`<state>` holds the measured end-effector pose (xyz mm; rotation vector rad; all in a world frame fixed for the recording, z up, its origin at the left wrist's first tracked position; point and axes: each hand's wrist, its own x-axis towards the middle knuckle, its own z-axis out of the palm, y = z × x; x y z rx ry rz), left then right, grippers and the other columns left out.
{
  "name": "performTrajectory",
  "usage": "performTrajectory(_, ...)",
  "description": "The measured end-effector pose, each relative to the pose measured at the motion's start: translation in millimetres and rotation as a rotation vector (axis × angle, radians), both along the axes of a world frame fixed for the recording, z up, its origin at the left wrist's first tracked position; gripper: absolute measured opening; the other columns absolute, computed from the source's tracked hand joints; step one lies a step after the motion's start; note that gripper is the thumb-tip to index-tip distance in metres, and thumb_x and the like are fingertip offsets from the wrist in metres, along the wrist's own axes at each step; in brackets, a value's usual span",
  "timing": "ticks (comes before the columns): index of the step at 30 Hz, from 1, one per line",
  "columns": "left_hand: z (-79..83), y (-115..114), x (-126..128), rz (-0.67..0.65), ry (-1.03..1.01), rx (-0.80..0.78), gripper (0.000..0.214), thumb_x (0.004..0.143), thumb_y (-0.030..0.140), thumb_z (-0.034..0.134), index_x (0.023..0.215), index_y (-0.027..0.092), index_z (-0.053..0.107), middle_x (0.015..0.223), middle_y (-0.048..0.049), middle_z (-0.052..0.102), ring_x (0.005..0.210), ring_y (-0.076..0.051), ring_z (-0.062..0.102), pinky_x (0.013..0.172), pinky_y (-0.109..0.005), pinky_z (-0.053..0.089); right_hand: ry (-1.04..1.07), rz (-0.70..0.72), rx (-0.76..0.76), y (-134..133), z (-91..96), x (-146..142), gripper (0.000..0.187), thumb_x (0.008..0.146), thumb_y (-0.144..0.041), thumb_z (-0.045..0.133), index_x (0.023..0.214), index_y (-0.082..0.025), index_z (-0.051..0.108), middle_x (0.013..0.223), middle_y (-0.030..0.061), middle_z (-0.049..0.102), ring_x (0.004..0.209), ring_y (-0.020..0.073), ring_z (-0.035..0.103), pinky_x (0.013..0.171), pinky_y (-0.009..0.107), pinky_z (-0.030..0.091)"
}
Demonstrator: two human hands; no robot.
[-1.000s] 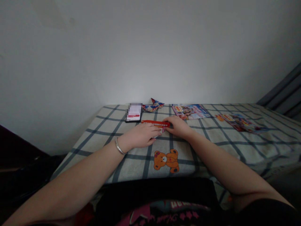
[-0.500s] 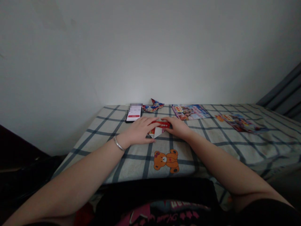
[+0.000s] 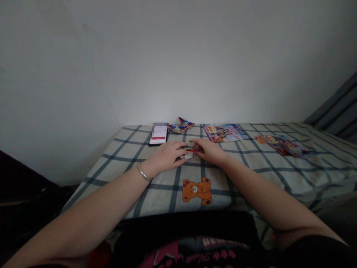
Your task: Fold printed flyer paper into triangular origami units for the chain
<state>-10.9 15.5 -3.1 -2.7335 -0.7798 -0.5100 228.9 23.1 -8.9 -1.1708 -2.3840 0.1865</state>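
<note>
Between my two hands is a small piece of folded paper [image 3: 190, 154], red along its upper edge and pale below. My left hand [image 3: 169, 154] grips its left side between thumb and fingers. From the other side, my right hand [image 3: 210, 150] pinches the right end. The paper looks tilted nearly edge-on to me, and my fingers cover both of its ends. Just beyond my hands, close to the wall, lies a folded paper shape [image 3: 181, 126] printed in blue, red and white, with one pointed tip sticking up.
A phone [image 3: 158, 134] with a lit screen lies left of the folded shape. To the right are two colourful printed sheets, one near the wall [image 3: 225, 133] and one farther right [image 3: 288, 146]. A checked cloth [image 3: 156, 193] with a printed bear [image 3: 197, 191] covers the table.
The paper has tipped up from lying nearly flat, so less of its face shows. My left thumb has moved up onto its lower edge.
</note>
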Motion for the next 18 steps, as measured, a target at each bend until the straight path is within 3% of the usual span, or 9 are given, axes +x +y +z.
performTrajectory(6,2.4,-0.3,3.5,0.048,0.023,-0.027,0.029,0.099,0.037,0.043,0.111,0.020,0.063,0.114,-0.0064,0.066,0.101,-0.021,0.061,0.085,-0.034,0.048,0.013,0.041,0.028,1.0,-1.5,1.1,0.055,0.081,-0.008,0.059,0.134,-0.020,0.051,0.110,0.0066,0.068,0.101,0.0202,0.061,0.092,0.035,0.047)
performTrajectory(10,3.4,-3.0,6.2,0.154,0.010,-0.040,0.029,0.099,0.039,0.042,0.113,0.020,0.059,0.093,-0.0057,0.066,0.087,-0.019,0.063,0.074,-0.030,0.047,0.005,0.074,0.036,-0.7,-0.8,1.3,0.060,0.078,-0.008,0.058,0.135,-0.020,0.049,0.110,0.0055,0.069,0.102,0.0203,0.061,0.094,0.035,0.046)
performTrajectory(18,2.5,-3.8,8.9,0.210,0.010,-0.043,0.033,0.101,0.040,0.037,0.116,0.021,0.060,0.089,-0.0058,0.064,0.084,-0.020,0.062,0.072,-0.029,0.047,-0.040,0.024,0.030,-5.7,3.8,-1.8,0.057,0.081,-0.014,0.061,0.136,-0.021,0.049,0.108,0.0046,0.070,0.102,0.0203,0.062,0.091,0.033,0.047)
